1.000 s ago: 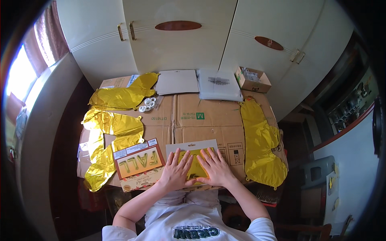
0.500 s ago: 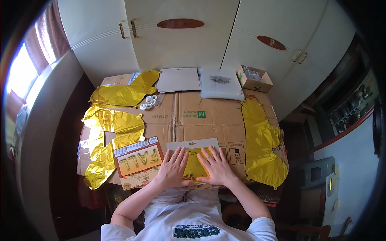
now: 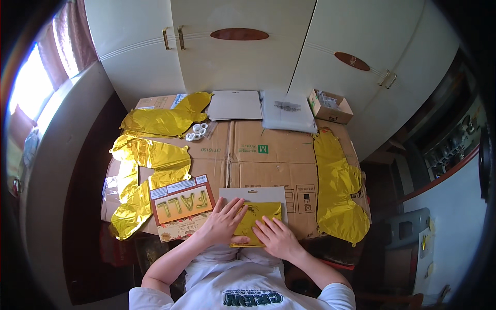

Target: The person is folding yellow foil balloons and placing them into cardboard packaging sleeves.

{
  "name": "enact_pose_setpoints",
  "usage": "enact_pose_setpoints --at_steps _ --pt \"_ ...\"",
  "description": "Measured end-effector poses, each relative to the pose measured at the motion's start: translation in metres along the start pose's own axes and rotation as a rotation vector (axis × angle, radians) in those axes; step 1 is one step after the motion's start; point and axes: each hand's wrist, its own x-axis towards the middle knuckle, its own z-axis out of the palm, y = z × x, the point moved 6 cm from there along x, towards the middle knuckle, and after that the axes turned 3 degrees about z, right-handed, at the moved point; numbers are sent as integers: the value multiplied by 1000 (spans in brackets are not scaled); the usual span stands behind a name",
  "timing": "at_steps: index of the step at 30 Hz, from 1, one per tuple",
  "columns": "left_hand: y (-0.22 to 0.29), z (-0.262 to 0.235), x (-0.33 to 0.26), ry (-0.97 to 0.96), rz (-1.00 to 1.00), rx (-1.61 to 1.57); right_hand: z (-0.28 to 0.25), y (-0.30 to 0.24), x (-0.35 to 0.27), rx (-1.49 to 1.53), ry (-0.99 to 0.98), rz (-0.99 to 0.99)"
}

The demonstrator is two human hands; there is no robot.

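A folded gold foil balloon lies flat on a pale grey card with a hang hole, at the table's near edge. My left hand rests on the left side of the foil, its fingers stretched and pointing up and to the right. On the lower right part of the same foil lies my right hand, fingers extended up and to the left. Left of the card is a printed orange and cream packaging sheet picturing gold letter balloons.
Flat gold foil balloons lie at the left, far left and right. Farther back are white ribbon rolls, grey cards, clear plastic bags and a small open box. Cardboard covers the table; cabinets stand behind.
My right hand has slid down toward the near edge, uncovering the foil's upper right part. The grey card and foil have shifted slightly toward me. My left hand stays on the foil.
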Motion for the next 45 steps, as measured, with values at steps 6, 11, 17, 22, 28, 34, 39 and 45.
enact_pose_setpoints --at_steps 6,11,17,22,28,34,39,45 --pt "-14 -16 -8 50 61 -434 -20 -4 -9 233 158 68" --pt "-37 -16 -10 -15 58 -859 -40 17 -6 300 298 71" --pt "-56 -17 -2 -39 63 -1216 -68 50 14 422 337 132" --pt "-46 -19 11 144 165 -715 -57 44 16 395 325 89" --pt "-32 -13 12 241 280 -388 -34 43 5 447 301 161" --pt "-37 -12 15 251 128 -530 -23 55 1 576 336 267" --pt "-34 -12 11 245 142 -479 -18 45 0 374 318 108" --pt "-34 -16 6 131 -17 -776 -6 36 -5 310 237 86"
